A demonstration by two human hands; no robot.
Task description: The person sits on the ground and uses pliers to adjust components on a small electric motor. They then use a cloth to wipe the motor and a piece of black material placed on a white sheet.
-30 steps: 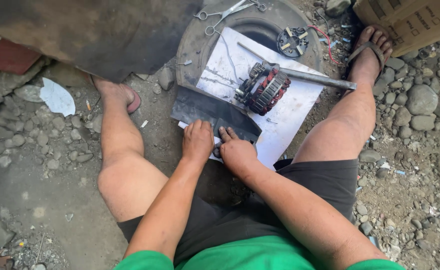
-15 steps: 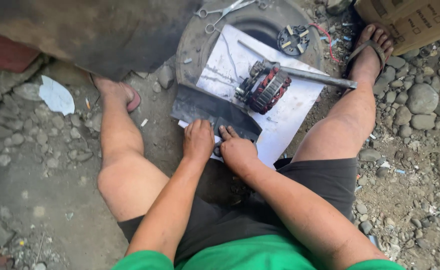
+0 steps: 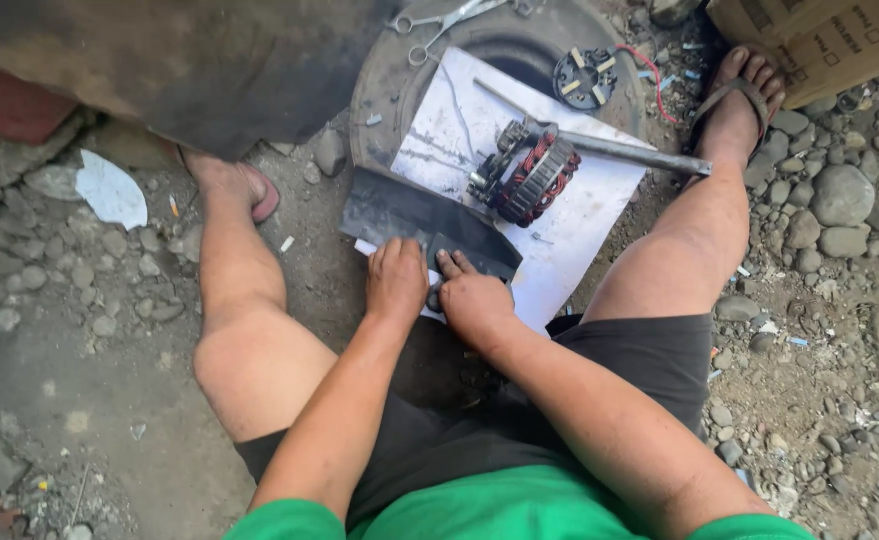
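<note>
Step in hand looks like pinning: left hand and right hand flat, fingers spread, pressing dark sheet on white paper, near stator; a steady hold seems needed.

Dirt ground, grey pebbles, daylight

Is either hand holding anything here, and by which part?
Both the left hand and right hand press on the near edge of a dark sheet lying on white paper. Whether the fingers grip it cannot be told.
</note>
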